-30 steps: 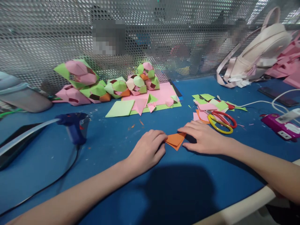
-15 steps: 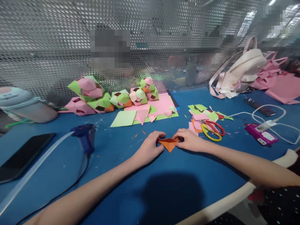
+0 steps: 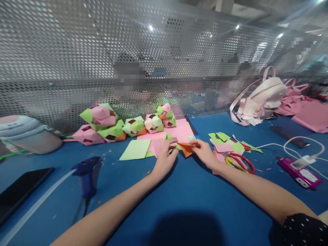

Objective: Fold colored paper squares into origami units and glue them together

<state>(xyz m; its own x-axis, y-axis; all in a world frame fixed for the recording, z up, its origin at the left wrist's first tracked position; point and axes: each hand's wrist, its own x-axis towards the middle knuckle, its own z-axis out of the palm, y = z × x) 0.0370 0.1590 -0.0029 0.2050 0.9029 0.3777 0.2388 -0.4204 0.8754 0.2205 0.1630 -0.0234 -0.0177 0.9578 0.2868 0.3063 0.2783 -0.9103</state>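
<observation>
A folded orange paper piece (image 3: 186, 148) is held just above the blue table (image 3: 179, 191), in the middle of the view. My left hand (image 3: 165, 157) pinches its left corner with the fingertips. My right hand (image 3: 205, 152) pinches its right corner. Right behind the hands lie pink sheets (image 3: 176, 131) and a green square sheet (image 3: 135, 149). A row of folded pink, green and orange paper balls (image 3: 123, 124) stands along the mesh wall further back.
Red and yellow scissors (image 3: 239, 160) lie on cut paper squares (image 3: 225, 143) to the right. A blue glue gun (image 3: 87, 176) stands on the left, a black phone (image 3: 20, 189) beyond it. A magenta power bank (image 3: 298, 172) with white cable and a pink bag (image 3: 263, 95) are far right.
Both hands have lifted the orange paper off the table and carried it away from me towards the pink sheets. The camera has tilted up, showing more of the mesh wall.
</observation>
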